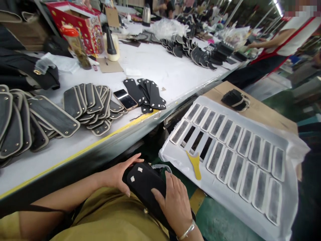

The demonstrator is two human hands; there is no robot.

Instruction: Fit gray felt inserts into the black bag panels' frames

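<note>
A long black panel with rounded corners and two small white patches lies over a black bag-like piece in my lap. My left hand grips its left end, thumb below and fingers above. My right hand clasps the other end, with the thumb lying across the top. Clear plastic wrap and a bit of metal show along the far side of the piece. What lies under the panel is mostly hidden.
Beside me, a white-lined tray carries rows of pale-edged grey strips and a yellow tool. On the table are stacked grey panels, black panels, a phone and a jar. A co-worker stands at right.
</note>
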